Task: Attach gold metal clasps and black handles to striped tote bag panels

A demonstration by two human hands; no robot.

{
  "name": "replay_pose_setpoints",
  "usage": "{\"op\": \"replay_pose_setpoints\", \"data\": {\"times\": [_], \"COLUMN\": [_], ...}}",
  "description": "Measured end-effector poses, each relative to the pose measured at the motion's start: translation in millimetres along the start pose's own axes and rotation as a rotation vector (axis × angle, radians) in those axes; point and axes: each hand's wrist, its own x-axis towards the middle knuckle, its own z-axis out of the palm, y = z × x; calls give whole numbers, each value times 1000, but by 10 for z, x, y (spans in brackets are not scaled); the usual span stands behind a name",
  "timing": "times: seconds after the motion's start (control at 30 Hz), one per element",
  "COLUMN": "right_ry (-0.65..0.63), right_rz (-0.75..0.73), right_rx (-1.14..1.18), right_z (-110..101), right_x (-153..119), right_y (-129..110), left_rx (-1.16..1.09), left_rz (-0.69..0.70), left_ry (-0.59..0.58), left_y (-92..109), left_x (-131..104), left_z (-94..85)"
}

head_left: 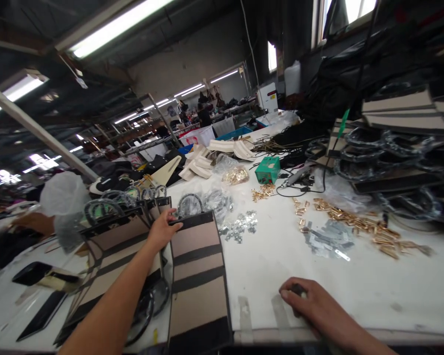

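Observation:
My left hand pinches the top left corner of a striped beige and black bag panel, its thumb on the front face. A handle wrapped in clear plastic rises from the panel's top edge. Left of it stand several similar bag panels, partly behind my left forearm. My right hand is closed around a small dark object low over the white table. Most of that object is hidden in my fingers, so its kind cannot be made out.
Beyond my right hand lie flat metal strips and gold-coloured fittings. Small metal plates sit right of the panel. A green box with cables stands farther back. Plastic-wrapped handles and panels are piled at the right.

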Motion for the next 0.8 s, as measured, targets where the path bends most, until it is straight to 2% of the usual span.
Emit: {"op": "replay_pose_setpoints", "data": {"times": [0.1,0.2,0.37,0.47,0.53,0.63,0.73,0.8], "right_ry": [-1,46,189,258,243,107,2,12], "right_rz": [26,-10,-220,-354,-434,-540,-590,-569], "right_rx": [66,128,34,-101,-184,-269,-269,-242], "right_z": [5,-14,-90,-143,-169,-156,-69,-1], "right_x": [-20,-76,-295,-489,-640,-888,-1124,-1240], "right_y": [-16,-124,-515,-695,-729,-693,-650,-634], "left_rx": [-152,-240,-285,-400,-470,-502,-477,-478], "left_rz": [103,207,484,586,605,545,347,200], "left_ry": [65,84,65,34,-9,-35,-79,-218], "left_y": [399,865,1583,1859,1949,1955,1850,1749], "left_x": [-285,-765,-1726,-2192,-2432,-2701,-2878,-2964], "left_z": [-201,-392,-584,-653,-694,-723,-699,-674]}}
